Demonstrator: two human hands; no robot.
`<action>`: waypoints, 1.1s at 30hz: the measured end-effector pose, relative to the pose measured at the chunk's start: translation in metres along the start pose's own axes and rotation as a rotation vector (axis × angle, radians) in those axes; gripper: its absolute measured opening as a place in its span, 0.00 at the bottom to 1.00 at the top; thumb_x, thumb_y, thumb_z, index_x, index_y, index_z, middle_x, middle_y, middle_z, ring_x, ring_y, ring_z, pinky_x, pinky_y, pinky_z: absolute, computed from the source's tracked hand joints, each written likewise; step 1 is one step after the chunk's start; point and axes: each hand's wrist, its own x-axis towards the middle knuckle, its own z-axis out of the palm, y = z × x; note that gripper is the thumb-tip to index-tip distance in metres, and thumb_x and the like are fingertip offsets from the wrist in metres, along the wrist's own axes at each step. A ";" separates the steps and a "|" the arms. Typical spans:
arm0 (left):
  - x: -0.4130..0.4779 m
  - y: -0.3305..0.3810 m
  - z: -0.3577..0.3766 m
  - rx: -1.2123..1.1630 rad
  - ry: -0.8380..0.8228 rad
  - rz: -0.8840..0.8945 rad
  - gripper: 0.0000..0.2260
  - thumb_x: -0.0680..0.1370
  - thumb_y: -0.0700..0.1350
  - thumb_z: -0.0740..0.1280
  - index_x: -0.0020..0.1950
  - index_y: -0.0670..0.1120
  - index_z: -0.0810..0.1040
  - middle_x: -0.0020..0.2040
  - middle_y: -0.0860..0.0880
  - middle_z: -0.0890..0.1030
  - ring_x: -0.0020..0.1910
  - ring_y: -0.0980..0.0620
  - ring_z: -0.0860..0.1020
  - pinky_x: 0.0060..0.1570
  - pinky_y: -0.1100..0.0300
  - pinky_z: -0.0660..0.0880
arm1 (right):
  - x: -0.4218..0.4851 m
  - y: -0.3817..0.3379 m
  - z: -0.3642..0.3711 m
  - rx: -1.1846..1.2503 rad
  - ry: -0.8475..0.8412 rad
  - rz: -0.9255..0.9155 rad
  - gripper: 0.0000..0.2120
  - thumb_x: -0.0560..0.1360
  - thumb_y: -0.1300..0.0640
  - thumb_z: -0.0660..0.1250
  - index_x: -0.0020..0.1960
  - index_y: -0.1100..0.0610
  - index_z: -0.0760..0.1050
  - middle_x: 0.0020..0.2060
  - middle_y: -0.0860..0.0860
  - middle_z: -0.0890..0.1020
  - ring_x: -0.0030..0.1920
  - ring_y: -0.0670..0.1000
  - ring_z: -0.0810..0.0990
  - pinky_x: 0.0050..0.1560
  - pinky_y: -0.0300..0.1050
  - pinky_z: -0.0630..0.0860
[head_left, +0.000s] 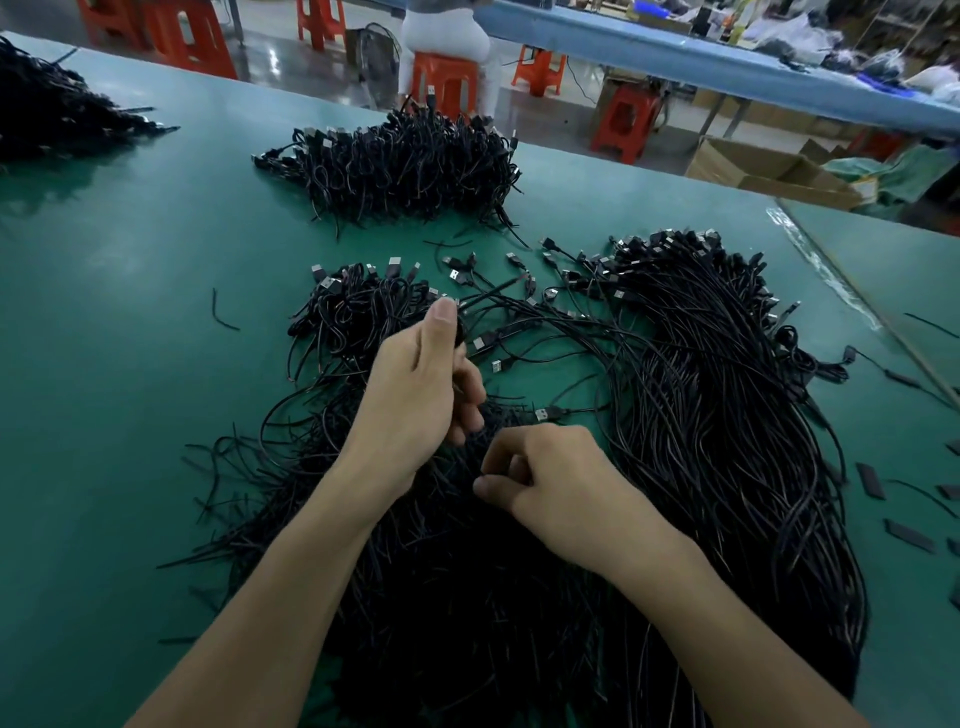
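A large spread of loose black USB cables (701, 426) covers the green table (130, 364) in front of me. My left hand (421, 384) is raised over the middle of the spread, thumb up, fingers curled round a black cable. My right hand (545, 483) sits just below and to the right, thumb and fingers pinching a thin black cable end above the pile. A smaller heap of coiled cables (353, 306) lies just beyond my left hand.
A tied heap of cables (410, 166) sits farther back, another dark heap (47, 109) at the far left. Short black strips (909, 535) lie at the right edge. Beyond the table are orange stools (441, 83), a cardboard box (769, 171) and a seated person (447, 31).
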 end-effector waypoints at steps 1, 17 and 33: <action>-0.001 0.002 0.001 0.003 -0.005 0.012 0.28 0.85 0.57 0.51 0.26 0.55 0.73 0.28 0.48 0.79 0.20 0.53 0.72 0.18 0.57 0.67 | -0.001 -0.001 -0.001 -0.018 0.016 -0.016 0.07 0.76 0.46 0.70 0.42 0.46 0.75 0.33 0.44 0.75 0.34 0.47 0.76 0.39 0.48 0.78; -0.011 0.018 0.008 -0.028 -0.120 0.057 0.23 0.86 0.51 0.51 0.33 0.45 0.69 0.21 0.57 0.67 0.20 0.61 0.64 0.24 0.73 0.62 | 0.004 -0.018 -0.022 0.916 0.707 -0.172 0.05 0.76 0.63 0.70 0.44 0.54 0.80 0.38 0.50 0.86 0.38 0.49 0.86 0.38 0.41 0.80; -0.018 0.023 0.010 -0.298 -0.257 0.179 0.21 0.85 0.51 0.50 0.62 0.44 0.79 0.25 0.58 0.67 0.22 0.61 0.60 0.23 0.70 0.60 | -0.003 -0.019 -0.045 0.684 0.349 -0.351 0.06 0.74 0.61 0.73 0.49 0.53 0.85 0.41 0.53 0.86 0.40 0.50 0.82 0.43 0.45 0.79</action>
